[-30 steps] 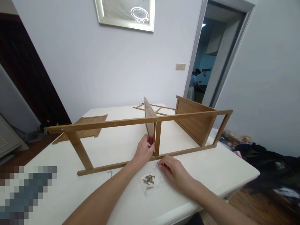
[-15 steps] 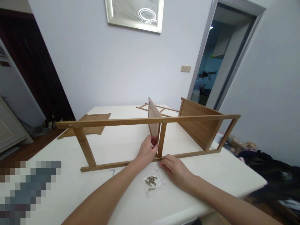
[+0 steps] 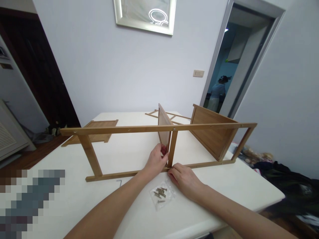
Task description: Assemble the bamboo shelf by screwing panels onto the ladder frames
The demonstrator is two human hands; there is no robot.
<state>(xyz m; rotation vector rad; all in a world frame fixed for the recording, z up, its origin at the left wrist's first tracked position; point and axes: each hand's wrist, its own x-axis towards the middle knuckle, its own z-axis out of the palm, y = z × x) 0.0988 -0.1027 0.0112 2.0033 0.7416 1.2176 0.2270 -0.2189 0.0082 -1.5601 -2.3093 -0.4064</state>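
Observation:
A wooden ladder-like side frame [image 3: 139, 128] stands on its long edge across the white table. My left hand [image 3: 157, 158] is closed on the lower front edge of the middle shelf panel [image 3: 163, 121], next to the frame's middle crossbar [image 3: 173, 149]. My right hand [image 3: 183, 177] is pinched against the lower rail [image 3: 199, 165] just below that crossbar. Its fingertips hide most of a small screw. Between my forearms lies a clear plastic bag [image 3: 159, 206] with several screws [image 3: 160, 192] on it. A hex key [image 3: 119, 182] rests beside my left forearm.
Another shelf panel [image 3: 211, 132] stands at the frame's right end. A flat panel [image 3: 99, 132] lies at the left, and a thin wooden frame [image 3: 179, 117] lies at the back. Dark clothes [image 3: 281, 179] are heaped right of the table [image 3: 249, 186]. A person [image 3: 217, 93] stands beyond the doorway.
My right hand has moved up slightly, bringing its pinched fingers from in front of the lower rail onto it. My left hand keeps its hold on the panel. The view has shifted a little.

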